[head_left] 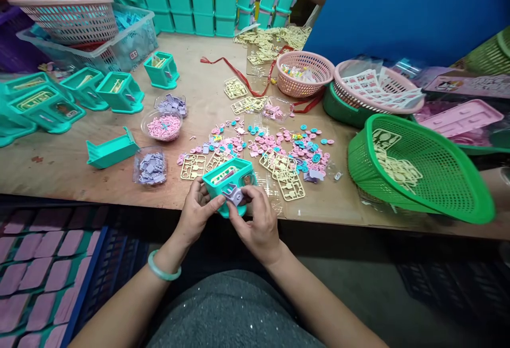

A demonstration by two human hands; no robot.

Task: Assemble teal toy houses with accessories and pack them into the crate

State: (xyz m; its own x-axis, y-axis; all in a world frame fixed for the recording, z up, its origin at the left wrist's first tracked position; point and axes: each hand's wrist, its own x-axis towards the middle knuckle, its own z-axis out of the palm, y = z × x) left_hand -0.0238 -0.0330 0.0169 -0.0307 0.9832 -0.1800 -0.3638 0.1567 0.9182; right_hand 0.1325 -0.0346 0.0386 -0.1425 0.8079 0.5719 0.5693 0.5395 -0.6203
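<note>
Left hand [196, 211] and right hand [260, 223] hold teal box [217, 187] at table edge [111, 197].

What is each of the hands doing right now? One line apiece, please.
Left hand: closed around the open-topped teal plastic box.
Right hand: thumb and fingers at the small lavender plastic piece on its side.

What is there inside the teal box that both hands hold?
Through the open top of the teal box, a pale yellow piece shows. Anything underneath it, down to the bottom, is covered and cannot be seen.
</note>
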